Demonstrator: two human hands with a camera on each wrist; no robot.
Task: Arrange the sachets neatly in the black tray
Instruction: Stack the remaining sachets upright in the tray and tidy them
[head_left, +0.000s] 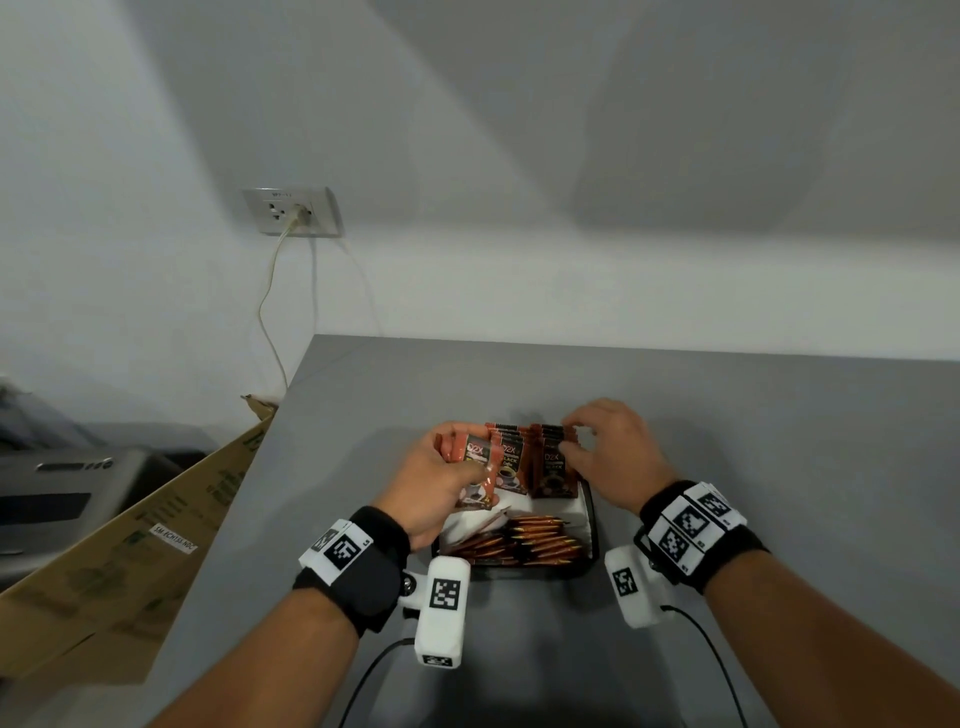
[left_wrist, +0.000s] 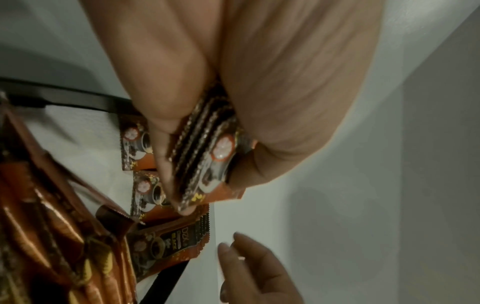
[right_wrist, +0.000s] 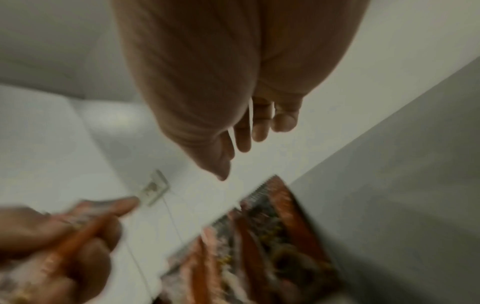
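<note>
A black tray (head_left: 590, 525) lies on the grey table (head_left: 753, 426). At its back stand two rows of upright brown-orange sachets (head_left: 550, 460). Orange stick sachets (head_left: 524, 540) lie heaped at its front. My left hand (head_left: 462, 457) is over the tray's left side and pinches a bundle of sachets (left_wrist: 205, 156) between thumb and fingers. My right hand (head_left: 571, 439) hovers over the right upright row with its fingers (right_wrist: 244, 142) loosely spread and holding nothing. In the right wrist view the upright sachets (right_wrist: 272, 236) are blurred below that hand.
White paper (left_wrist: 85, 139) lines the tray. A cardboard box (head_left: 156, 530) leans against the table's left edge, with a grey machine (head_left: 67, 488) beyond it. A wall socket (head_left: 293, 213) with a hanging cable is behind. Bare table lies right of and behind the tray.
</note>
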